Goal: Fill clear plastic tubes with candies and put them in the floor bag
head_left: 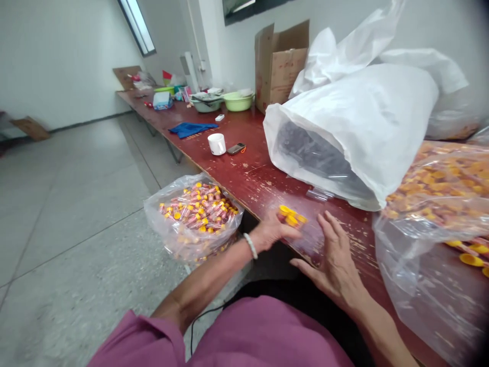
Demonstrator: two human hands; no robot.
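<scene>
Where the left hand (270,232) grips, yellow caps (292,219) jut rightward.

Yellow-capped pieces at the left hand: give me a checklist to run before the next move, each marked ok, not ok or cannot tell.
1. Left hand gripping the yellow-capped pieces: ok.
2. Exact count of those pieces: cannot tell, blurred.
3. Right hand open, fingers extended: ok.
4. Clear bag beside the table open at the top: ok.
5. White sack mouth open: ok.
6. White mug and phone apart from both hands: ok.
</scene>
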